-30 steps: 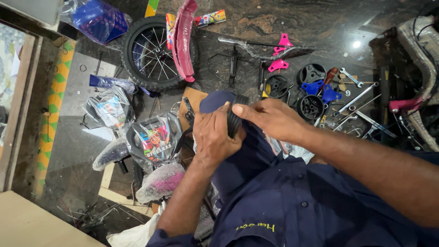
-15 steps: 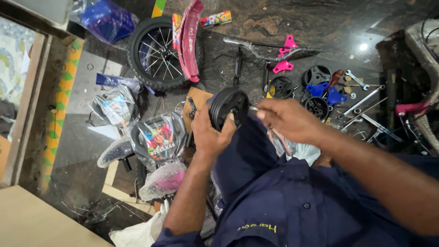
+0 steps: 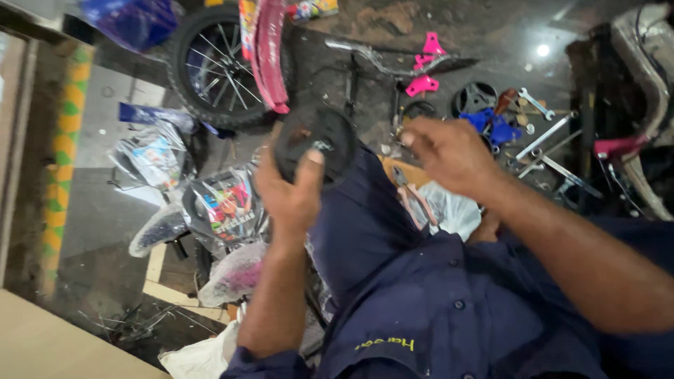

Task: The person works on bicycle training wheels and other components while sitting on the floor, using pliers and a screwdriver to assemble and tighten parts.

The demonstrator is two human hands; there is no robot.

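Observation:
My left hand (image 3: 289, 191) grips a small black wheel (image 3: 316, 144), holding it upright above my dark-blue-trousered knee (image 3: 365, 231), thumb on its face. My right hand (image 3: 449, 151) hovers to the right of the wheel with fingers loosely curled and nothing visible in it; it is blurred. A pair of pliers (image 3: 411, 189) lies on a white plastic bag (image 3: 446, 210) below my right hand.
A spoked child's bicycle wheel (image 3: 210, 67) with a pink mudguard (image 3: 267, 56) lies on the dark floor at the top. Spanners (image 3: 544, 137), pink parts (image 3: 425, 67), a handlebar (image 3: 372, 56), blue parts (image 3: 495, 126) and wrapped packages (image 3: 225, 207) lie around.
My left hand has turned the black wheel to face me and raised it. My right hand has pulled away from the wheel to the right.

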